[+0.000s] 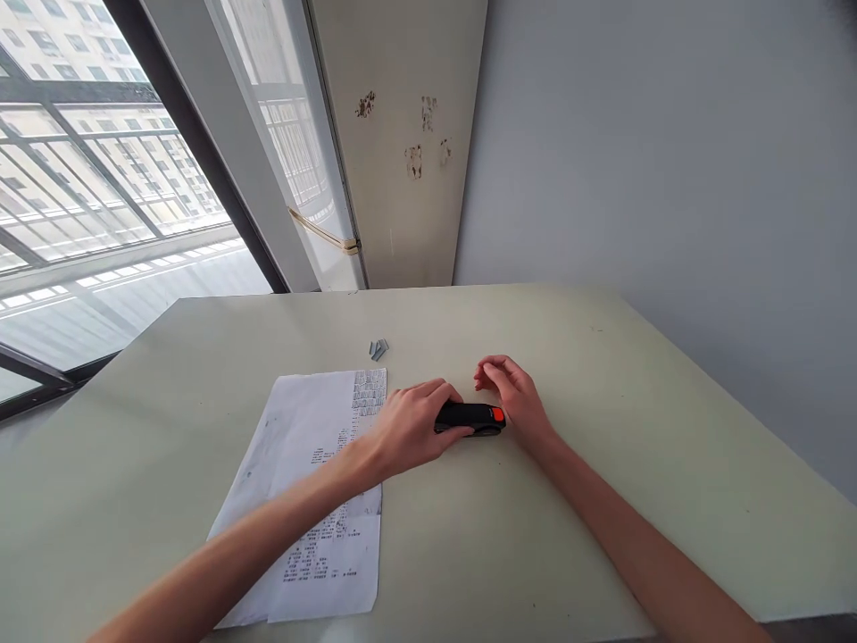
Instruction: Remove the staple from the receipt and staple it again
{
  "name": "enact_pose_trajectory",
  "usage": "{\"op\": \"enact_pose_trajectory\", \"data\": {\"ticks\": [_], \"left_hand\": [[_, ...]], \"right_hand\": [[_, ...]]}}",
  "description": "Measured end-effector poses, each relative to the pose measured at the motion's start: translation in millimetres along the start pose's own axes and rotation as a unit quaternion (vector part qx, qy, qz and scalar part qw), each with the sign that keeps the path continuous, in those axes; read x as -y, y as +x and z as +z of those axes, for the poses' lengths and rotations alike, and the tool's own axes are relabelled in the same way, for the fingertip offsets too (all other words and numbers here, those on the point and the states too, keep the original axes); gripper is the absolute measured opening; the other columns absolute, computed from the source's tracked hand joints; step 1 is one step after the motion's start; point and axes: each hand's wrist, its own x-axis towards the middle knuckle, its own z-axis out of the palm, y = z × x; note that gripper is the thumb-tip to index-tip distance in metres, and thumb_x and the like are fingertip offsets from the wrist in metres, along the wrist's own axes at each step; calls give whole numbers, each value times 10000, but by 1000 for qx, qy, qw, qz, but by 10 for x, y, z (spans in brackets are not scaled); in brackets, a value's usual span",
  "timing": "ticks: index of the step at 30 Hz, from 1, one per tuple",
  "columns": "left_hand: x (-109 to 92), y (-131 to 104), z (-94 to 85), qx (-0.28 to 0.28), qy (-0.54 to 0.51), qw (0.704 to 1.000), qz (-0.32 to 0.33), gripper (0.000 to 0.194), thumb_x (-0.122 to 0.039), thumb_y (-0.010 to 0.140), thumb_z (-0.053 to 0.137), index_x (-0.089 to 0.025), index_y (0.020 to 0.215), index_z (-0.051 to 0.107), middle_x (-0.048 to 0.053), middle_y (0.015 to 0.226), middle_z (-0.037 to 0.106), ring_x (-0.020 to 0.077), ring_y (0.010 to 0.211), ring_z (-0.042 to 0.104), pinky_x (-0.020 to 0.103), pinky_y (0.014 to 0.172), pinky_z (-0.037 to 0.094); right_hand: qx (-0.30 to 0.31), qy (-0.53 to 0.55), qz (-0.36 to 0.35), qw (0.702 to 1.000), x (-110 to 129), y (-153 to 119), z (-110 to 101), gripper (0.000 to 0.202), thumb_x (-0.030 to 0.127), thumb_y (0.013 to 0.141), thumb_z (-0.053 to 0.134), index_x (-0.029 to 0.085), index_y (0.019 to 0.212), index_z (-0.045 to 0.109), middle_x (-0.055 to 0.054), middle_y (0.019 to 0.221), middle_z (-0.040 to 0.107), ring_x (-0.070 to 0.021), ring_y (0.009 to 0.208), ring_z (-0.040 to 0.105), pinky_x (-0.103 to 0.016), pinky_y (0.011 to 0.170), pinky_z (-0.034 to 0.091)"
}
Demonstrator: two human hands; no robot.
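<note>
The black stapler (470, 418) lies mid-table (603, 375), its left end gripped by the left hand (408, 429) as if to steady it, the right hand (512, 397) loosely open touching its orange end, papers (314, 500) at 8 o'clock, loose staples (378, 348) at 11

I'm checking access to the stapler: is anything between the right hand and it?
Nothing visible is. The right hand sits just beside the orange end of the stapler, while the left hand rests on its other end.
</note>
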Motion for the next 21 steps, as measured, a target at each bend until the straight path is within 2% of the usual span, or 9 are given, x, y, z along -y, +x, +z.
{"op": "enact_pose_trajectory", "data": {"ticks": [3,6,12,17,21], "left_hand": [[-5,9,144,-7,-14,1000,-1,224,-398,910,771,-239,1006,645,8,937,734,177,710,679,303,592,443],[51,-20,195,-16,-43,999,-8,251,-435,919,773,-253,1045,655,5,956,739,185,748,694,316,637,491],[225,-279,8,-22,-65,997,-38,427,-485,915,774,-278,1253,616,59,1160,737,260,1019,726,397,841,589],[325,-507,-71,-13,-38,998,-39,251,-425,974,692,-282,1169,626,50,1172,727,254,1026,724,393,847,591],[349,-539,-50,-27,-42,998,-43,166,-407,1018,626,-262,1099,637,46,1083,733,228,928,723,374,798,591]], "right_hand": [[47,-33,-4,998,-17,-5,-28,315,551,935,656,236,957,656,-27,895,699,-193,818,653,-381,863,558],[62,-62,-13,996,-42,-6,-20,357,591,949,628,237,989,644,-32,905,711,-192,820,664,-371,833,566],[74,-97,-21,992,-32,-7,-29,350,590,995,565,249,1018,638,-28,920,712,-182,790,664,-363,813,569],[57,-113,-9,992,-37,-60,6,378,611,1016,516,253,1032,638,-28,903,708,-186,772,666,-364,777,577],[27,-120,-1,992,-40,-97,69,393,624,1012,522,252,1043,644,-37,901,710,-192,777,670,-375,791,583]]}}
